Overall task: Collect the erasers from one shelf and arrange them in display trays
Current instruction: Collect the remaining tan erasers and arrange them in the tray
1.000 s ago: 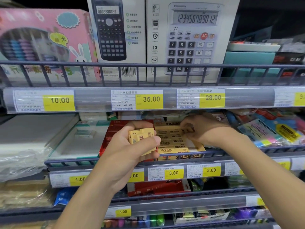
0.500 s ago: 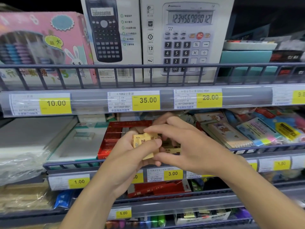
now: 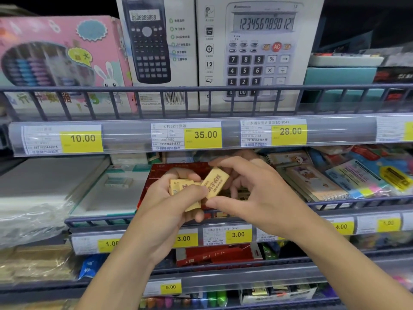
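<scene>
The left hand (image 3: pixel 169 204) is curled around a small stack of yellow erasers (image 3: pixel 181 186), thumb pressed across their front. The right hand (image 3: pixel 252 193) pinches one more yellow eraser (image 3: pixel 215 183) between thumb and forefinger, tilted, touching the stack. Both hands are in front of the red display tray (image 3: pixel 156 175) on the middle shelf. Above, two calculator boxes (image 3: pixel 257 50) stand behind the wire rail (image 3: pixel 67 89); a 35.00 price tag (image 3: pixel 203 135) sits below.
</scene>
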{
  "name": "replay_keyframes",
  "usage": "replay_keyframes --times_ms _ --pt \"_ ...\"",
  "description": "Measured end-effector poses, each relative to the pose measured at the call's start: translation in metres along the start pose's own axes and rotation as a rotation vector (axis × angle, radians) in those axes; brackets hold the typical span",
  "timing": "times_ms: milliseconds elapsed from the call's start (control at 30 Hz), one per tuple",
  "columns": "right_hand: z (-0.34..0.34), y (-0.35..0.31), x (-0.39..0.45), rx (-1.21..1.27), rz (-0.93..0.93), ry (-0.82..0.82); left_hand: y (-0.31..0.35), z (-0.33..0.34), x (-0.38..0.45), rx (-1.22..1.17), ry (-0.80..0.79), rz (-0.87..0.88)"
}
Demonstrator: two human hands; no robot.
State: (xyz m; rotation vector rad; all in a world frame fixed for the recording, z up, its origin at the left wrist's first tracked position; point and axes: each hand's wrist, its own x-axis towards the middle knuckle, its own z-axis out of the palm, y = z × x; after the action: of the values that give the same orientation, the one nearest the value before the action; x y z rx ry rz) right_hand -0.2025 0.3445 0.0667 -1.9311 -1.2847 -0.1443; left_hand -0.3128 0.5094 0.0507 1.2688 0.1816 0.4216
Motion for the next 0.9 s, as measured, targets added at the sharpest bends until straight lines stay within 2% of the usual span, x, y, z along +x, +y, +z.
replay_keyframes --times_ms 100,333,533,633,733,900 --pt "-0.01 0.002 0.002 0.161 -0.004 -0.063 0.002 -0.002 -0.001 0.022 0.008 0.022" --pt "-0.018 0.01 0.001 0.032 -0.097 -0.066 0.004 -0.003 0.001 0.086 0.008 0.029" --pt "-0.034 0.049 0.021 -0.054 0.287 0.077 0.005 -0.01 0.002 0.072 0.042 0.014" --pt "-0.03 0.064 0.035 -0.146 0.398 0.016 0.004 -0.012 0.003 0.067 0.031 0.013" --pt "-0.02 0.069 0.047 -0.194 0.441 -0.054 0.005 -0.012 0.004 0.074 0.027 0.017" --pt "-0.005 0.075 0.061 -0.275 0.387 -0.136 0.004 -0.013 0.005 0.083 0.025 0.012"
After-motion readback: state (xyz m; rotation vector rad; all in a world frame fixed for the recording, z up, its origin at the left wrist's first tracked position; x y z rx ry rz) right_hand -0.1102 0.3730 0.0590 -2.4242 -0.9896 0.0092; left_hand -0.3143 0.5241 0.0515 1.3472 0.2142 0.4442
